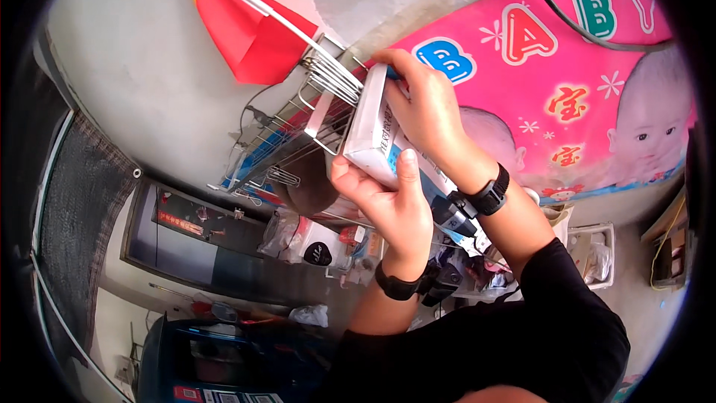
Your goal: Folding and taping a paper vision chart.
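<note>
Both hands are on a white carton (367, 134) with dark and blue print, held tilted against the metal wire rack (257, 155) on the wall. My left hand (391, 205) grips its lower end, fingers underneath and thumb up along the side. My right hand (424, 104) is closed over the upper end; some of its fingertips are hidden behind the box. Next to the carton, several white wire prongs (332, 78) stick out from the rack. A red flag (246, 26) on a white pole slants up and left from there.
A pink poster (514, 67) with a baby picture covers the wall at right. Below are a white basket (597, 254) of goods, bagged items (306, 242) and a dark blue vehicle (224, 358). Dark netting (82, 201) hangs at left. A cable (597, 41) runs along the upper right.
</note>
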A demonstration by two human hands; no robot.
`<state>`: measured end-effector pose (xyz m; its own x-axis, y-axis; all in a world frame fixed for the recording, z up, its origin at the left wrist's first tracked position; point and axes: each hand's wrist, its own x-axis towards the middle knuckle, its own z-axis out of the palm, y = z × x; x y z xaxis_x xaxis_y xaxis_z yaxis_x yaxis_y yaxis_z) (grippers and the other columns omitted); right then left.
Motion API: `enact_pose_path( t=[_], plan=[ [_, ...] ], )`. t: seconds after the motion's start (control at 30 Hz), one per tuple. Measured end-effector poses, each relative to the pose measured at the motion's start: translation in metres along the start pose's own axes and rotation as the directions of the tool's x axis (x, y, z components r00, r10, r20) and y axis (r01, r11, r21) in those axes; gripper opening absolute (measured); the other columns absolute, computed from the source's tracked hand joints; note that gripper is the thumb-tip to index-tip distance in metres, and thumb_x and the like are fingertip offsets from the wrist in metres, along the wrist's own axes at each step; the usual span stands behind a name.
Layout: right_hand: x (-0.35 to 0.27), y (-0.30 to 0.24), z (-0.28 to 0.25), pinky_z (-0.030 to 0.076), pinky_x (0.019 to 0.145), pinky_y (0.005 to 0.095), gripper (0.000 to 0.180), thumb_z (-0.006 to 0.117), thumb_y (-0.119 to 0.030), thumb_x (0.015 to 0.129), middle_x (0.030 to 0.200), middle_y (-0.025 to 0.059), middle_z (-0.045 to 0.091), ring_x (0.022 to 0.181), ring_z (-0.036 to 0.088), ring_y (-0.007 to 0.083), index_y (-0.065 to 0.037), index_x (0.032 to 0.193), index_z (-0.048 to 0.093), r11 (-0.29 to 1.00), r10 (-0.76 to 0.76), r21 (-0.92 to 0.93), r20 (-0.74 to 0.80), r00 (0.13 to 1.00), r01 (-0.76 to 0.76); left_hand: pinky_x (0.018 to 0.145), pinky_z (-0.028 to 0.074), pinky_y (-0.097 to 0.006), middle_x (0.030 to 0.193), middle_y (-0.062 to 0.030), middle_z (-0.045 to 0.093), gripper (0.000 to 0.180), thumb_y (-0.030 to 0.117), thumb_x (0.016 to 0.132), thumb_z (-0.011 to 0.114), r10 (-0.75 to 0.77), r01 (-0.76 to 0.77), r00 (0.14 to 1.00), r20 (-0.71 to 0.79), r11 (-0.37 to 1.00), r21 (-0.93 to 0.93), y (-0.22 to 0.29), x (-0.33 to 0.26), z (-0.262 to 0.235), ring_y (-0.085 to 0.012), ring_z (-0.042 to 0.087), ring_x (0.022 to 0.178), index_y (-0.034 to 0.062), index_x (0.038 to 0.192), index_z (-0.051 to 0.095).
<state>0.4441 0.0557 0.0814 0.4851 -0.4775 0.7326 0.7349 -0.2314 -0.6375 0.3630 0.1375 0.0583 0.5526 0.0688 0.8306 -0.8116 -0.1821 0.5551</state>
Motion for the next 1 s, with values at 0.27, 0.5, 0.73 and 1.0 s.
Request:
enact_pose_path(
  t=[0.27, 0.5, 0.73, 1.0],
  plan=[
    [0.0015, 0.0012, -0.0009, 0.053, 0.071, 0.0442, 0.030, 0.057, -0.005, 0.080, 0.084, 0.0178, 0.069, 0.082, 0.067, 0.0355, -0.007, 0.108, 0.064, 1.000, 0.014, 0.015, -0.008, 1.000, -0.014, 0.103, 0.038, -0.037, 0.132, -0.0182, 0.043, 0.058, 0.005, 0.096, 0.059, -0.031, 0.031, 0.999, 0.018, 0.999, 0.009, -0.0004, 0.0033, -0.0029, -0.0214, 0.047, 0.119, -0.0026, 0.139, 0.022],
    [0.0000, 0.0014, -0.0005, 0.052, 0.071, 0.0415, 0.031, 0.057, -0.003, 0.080, 0.086, 0.0171, 0.068, 0.080, 0.067, 0.0339, -0.007, 0.110, 0.064, 1.000, 0.021, -0.023, 0.025, 0.999, -0.020, 0.104, 0.037, -0.037, 0.133, -0.0184, 0.042, 0.056, 0.005, 0.096, 0.059, -0.027, 0.027, 0.999, 0.024, 1.000, 0.004, -0.0002, 0.0037, -0.0048, -0.0217, 0.046, 0.120, -0.0031, 0.138, 0.023],
    [0.0013, 0.0001, -0.0047, 0.052, 0.070, 0.0461, 0.032, 0.055, -0.004, 0.079, 0.085, 0.0181, 0.068, 0.082, 0.067, 0.0362, -0.007, 0.110, 0.063, 0.999, 0.010, -0.038, 0.039, 0.999, -0.009, 0.100, 0.040, -0.037, 0.128, -0.0194, 0.042, 0.062, 0.006, 0.092, 0.065, -0.060, 0.060, 0.998, 0.006, 0.998, -0.027, 0.0020, 0.0049, -0.0012, -0.0226, 0.046, 0.117, 0.0001, 0.134, 0.020],
    [0.0003, 0.0031, -0.0007, 0.052, 0.072, 0.0460, 0.033, 0.054, -0.002, 0.078, 0.088, 0.0184, 0.068, 0.084, 0.066, 0.0365, -0.008, 0.110, 0.063, 1.000, -0.026, 0.002, 0.034, 0.999, 0.026, 0.104, 0.038, -0.039, 0.132, -0.0175, 0.043, 0.061, 0.006, 0.093, 0.063, -0.012, 0.012, 1.000, 0.023, 1.000, -0.003, -0.0068, 0.0027, -0.0074, -0.0229, 0.046, 0.121, 0.0001, 0.139, 0.023]
  ],
)
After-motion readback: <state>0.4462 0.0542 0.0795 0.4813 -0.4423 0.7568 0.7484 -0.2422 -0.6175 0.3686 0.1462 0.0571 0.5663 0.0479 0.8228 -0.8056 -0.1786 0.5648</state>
